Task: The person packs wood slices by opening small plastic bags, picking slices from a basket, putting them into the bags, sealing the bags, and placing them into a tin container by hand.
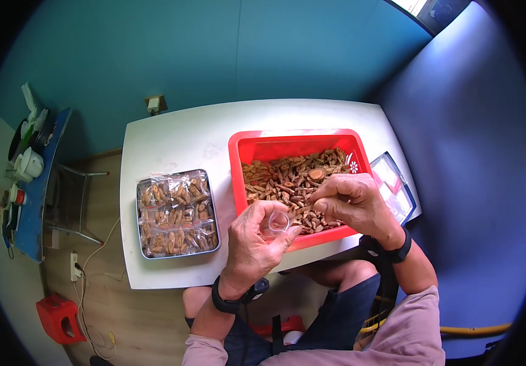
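Two sets of fingers work at the bin: the left hand (254, 236) grips a clear bag (279, 221) by thumb and fingers; the right hand (357, 204) has thumb and forefinger close together, whether on a slice cannot be told. Brown slices (293, 186) fill the red bin (293, 133) on a white table (177, 137), beside a tray (219, 235) of packets (177, 213). Beyond are a teal wall (177, 55), blue side table (31, 222) and red stool (52, 311).

One head-worn cam, wide fisheye. Looks forward and down from close above white flat surface (177, 134); red rectangular plastic tub (293, 133) near centre, smooth teal wall (171, 55) up top.
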`<move>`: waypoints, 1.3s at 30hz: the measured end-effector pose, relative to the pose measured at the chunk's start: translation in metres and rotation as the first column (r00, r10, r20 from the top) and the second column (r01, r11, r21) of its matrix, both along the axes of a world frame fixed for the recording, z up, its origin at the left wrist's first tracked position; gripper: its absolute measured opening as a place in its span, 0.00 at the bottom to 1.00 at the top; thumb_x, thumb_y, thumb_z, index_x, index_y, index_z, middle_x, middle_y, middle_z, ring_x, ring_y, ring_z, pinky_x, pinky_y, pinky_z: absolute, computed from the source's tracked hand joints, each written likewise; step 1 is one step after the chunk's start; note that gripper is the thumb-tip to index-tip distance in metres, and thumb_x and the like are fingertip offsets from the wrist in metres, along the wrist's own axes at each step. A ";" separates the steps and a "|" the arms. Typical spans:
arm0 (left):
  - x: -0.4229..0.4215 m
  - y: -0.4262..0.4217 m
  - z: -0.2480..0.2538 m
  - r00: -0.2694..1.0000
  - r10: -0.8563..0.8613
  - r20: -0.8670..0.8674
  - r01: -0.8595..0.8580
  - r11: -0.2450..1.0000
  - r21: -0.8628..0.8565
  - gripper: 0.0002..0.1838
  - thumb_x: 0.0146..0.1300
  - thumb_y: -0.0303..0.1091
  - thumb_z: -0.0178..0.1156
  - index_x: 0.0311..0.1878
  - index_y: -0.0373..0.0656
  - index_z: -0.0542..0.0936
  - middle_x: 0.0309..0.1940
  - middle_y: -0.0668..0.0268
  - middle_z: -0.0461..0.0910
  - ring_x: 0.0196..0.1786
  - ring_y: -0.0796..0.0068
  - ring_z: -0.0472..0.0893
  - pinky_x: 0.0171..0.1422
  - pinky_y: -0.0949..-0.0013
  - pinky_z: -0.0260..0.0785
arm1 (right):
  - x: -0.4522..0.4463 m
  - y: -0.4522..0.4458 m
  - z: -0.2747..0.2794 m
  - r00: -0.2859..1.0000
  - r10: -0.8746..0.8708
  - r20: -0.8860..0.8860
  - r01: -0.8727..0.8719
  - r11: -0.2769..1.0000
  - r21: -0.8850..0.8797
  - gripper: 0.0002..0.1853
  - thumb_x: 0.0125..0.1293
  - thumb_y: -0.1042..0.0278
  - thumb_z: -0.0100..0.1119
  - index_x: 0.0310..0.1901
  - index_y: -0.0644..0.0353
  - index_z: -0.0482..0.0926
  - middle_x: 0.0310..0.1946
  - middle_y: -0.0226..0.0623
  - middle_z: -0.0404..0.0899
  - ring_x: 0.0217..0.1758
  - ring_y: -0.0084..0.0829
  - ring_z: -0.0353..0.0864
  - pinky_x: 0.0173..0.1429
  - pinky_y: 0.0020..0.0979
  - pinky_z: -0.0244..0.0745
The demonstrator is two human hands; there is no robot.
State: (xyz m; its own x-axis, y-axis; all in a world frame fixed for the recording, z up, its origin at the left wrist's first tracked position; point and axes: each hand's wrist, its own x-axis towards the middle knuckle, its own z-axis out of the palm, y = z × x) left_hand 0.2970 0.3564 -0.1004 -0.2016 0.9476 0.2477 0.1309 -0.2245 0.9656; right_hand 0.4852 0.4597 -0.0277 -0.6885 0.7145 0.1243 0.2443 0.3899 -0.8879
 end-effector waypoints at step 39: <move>-0.046 -0.007 0.005 0.909 0.199 0.367 -0.250 0.964 0.096 0.21 0.56 0.24 0.77 0.51 0.38 0.78 0.38 0.67 0.82 0.42 0.81 0.80 0.52 0.75 0.75 | -0.032 0.039 -0.008 0.763 0.383 0.521 -0.535 0.826 0.176 0.05 0.58 0.79 0.61 0.36 0.62 0.82 0.32 0.47 0.83 0.35 0.50 0.83 0.39 0.45 0.76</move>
